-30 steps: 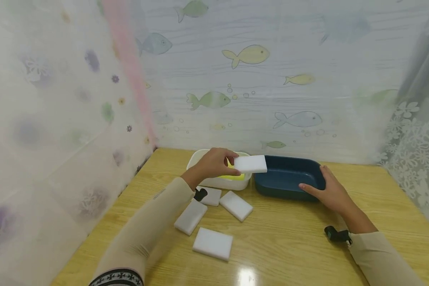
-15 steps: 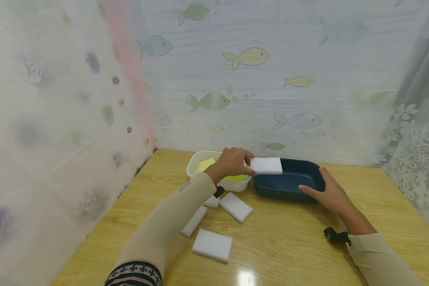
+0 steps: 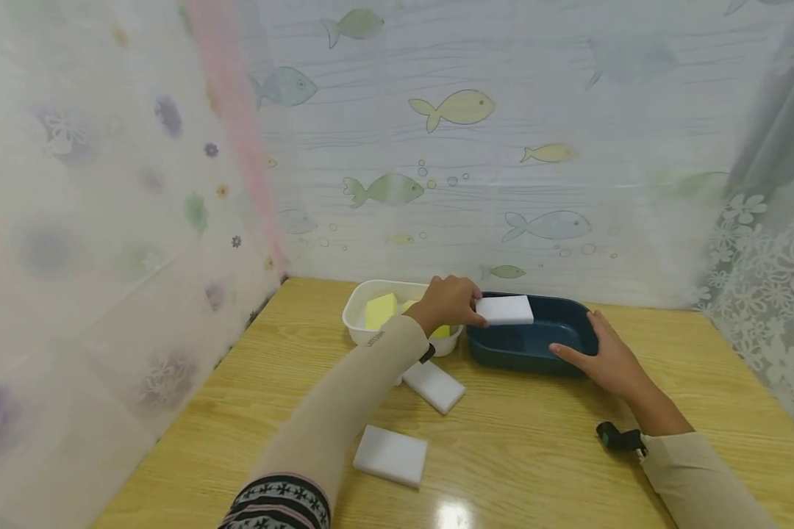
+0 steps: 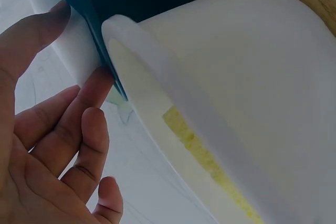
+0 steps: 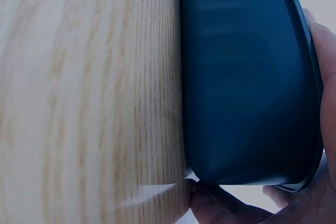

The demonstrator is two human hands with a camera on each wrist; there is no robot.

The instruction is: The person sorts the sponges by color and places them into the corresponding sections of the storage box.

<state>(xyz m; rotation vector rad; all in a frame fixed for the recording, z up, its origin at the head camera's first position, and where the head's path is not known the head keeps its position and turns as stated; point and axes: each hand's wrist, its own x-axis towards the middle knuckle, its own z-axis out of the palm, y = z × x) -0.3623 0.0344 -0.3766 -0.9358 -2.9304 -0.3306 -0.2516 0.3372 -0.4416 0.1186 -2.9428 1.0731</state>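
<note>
My left hand (image 3: 446,303) pinches a white sponge block (image 3: 505,310) between thumb and fingertips, over the left part of a dark blue basin (image 3: 523,360). In the left wrist view the white sponge block (image 4: 76,51) is held by its end, beside the basin's rim. My right hand (image 3: 612,361) grips the basin's right end, thumb over the front rim and fingers at the far side. In the right wrist view, fingers (image 5: 220,208) reach around the end of the basin (image 5: 252,87). Inside the basin, the visible floor is bare.
A white tub (image 3: 357,316) holding yellow sponges (image 3: 380,311) stands left of the basin, partly behind my left hand. White sponge blocks lie on the wooden table (image 3: 516,455), one mid-table (image 3: 434,386) and one nearer (image 3: 391,455); my left sleeve covers others. A patterned curtain (image 3: 370,242) hangs behind.
My left hand has moved right with the white sponge block, from above the white tub to over the blue basin. The right hand stays at the basin's end.
</note>
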